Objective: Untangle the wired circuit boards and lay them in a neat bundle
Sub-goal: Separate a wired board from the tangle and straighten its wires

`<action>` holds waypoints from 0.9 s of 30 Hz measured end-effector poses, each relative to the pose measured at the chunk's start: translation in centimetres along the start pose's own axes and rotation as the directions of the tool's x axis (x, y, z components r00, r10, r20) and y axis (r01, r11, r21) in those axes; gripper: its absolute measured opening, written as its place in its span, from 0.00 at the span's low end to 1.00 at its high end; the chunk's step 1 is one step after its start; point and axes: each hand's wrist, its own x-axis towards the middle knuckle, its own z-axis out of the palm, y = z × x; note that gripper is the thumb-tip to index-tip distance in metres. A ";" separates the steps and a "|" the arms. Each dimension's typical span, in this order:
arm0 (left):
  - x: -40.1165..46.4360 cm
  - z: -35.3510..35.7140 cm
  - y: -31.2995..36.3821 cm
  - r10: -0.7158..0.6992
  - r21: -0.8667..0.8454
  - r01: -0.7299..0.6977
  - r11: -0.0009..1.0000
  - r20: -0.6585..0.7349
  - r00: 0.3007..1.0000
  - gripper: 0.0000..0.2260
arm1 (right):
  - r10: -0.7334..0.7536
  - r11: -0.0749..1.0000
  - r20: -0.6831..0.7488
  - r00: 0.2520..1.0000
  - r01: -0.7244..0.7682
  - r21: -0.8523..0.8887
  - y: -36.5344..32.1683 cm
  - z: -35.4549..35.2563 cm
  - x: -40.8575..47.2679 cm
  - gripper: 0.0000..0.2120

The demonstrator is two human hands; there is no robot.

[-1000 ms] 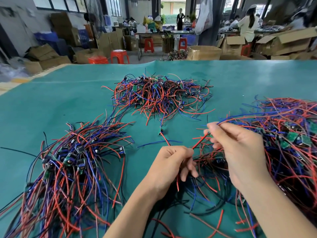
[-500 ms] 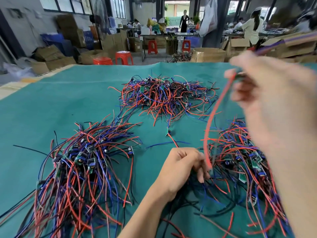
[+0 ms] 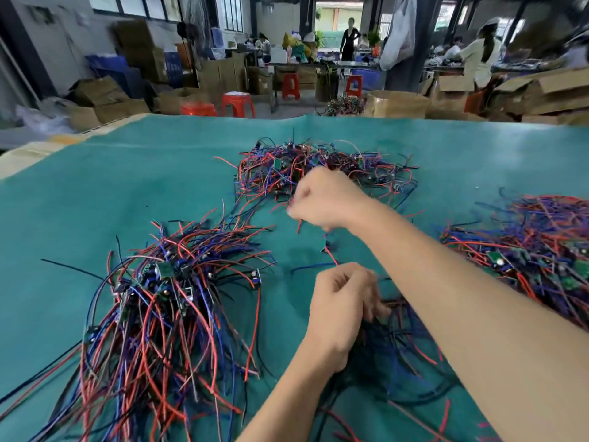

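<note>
a: what's that person doing at the green surface [image 3: 95, 186] right now?

b: sorting wired boards. the right hand [image 3: 322, 199] is reaching out toward the far pile [image 3: 318, 167] near the middle of the far edge, fingers curled into a fist. the picture is blurring there, so i can't tell whether it's pinching a wire or holding nothing.

a: and the other one?

b: the left hand [image 3: 341, 307] is sitting near the front edge, its grip curling round a clutch of dark and red wires [image 3: 398, 342] that are trailing off under the right forearm.

a: so where are the boards lying?

b: in three heaps. a long combed-out bundle [image 3: 165, 307] is lying toward the front left corner, boards gathered at its top. the far pile is looking knotted, and a third tangle [image 3: 535, 250] is spreading along the right edge.

a: which step is this, you reckon?

b: i'd say one unit is being freed or carried across, with plenty left to do.

a: next?

b: probably drawing one board's leads clear without dragging its neighbours, then laying it aligned with the left bundle. snagged wires are looking like the risk.
</note>
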 end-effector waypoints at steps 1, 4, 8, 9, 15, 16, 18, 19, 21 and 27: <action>0.1 -0.1 0.0 0.013 -0.004 -0.013 1.000 -0.079 0.997 0.12 | 0.065 0.997 0.030 0.997 -0.063 -0.046 1.7 0.9 0.1 0.15; 0.3 -0.5 0.0 0.036 0.045 -0.025 0.999 -0.259 0.965 0.12 | 0.126 0.991 0.086 0.988 -0.122 -0.055 5.5 4.0 -0.1 0.15; 0.3 -0.8 0.1 0.061 0.138 -0.006 0.990 -0.394 0.917 0.12 | 0.120 0.984 -0.052 0.991 -0.112 0.135 7.6 5.1 -0.4 0.10; 0.3 -0.8 0.2 0.072 0.160 -0.005 0.987 -0.417 0.906 0.11 | 0.148 0.963 -0.086 0.985 -0.124 0.238 7.8 4.7 -0.8 0.10; 0.2 -0.7 0.4 0.059 0.097 -0.029 0.995 -0.324 0.944 0.05 | 0.232 0.845 -0.365 0.902 -0.001 0.534 8.7 3.5 -7.5 0.18; 0.2 -0.6 0.3 0.066 0.126 -0.033 0.991 -0.270 0.961 0.05 | 0.220 0.849 -0.381 0.898 0.017 0.529 8.6 4.0 -8.8 0.16; 0.1 -0.5 0.2 0.063 0.194 -0.028 0.981 -0.176 0.982 0.05 | 0.191 0.863 -0.388 0.901 0.034 0.504 8.7 5.2 -11.0 0.11; 0.0 -0.5 0.2 0.054 0.213 -0.020 0.977 -0.155 0.986 0.04 | 0.188 0.848 -0.379 0.906 0.045 0.528 9.0 5.6 -11.6 0.12; 0.2 -0.7 0.1 0.031 0.204 0.001 0.979 -0.154 0.988 0.03 | 0.198 0.746 -0.338 0.920 0.082 0.660 9.3 6.0 -12.0 0.14; 0.3 -1.0 0.3 -0.022 0.139 0.039 0.990 -0.120 0.993 0.12 | 0.318 0.654 -0.336 0.886 0.051 0.754 10.3 6.4 -11.7 0.08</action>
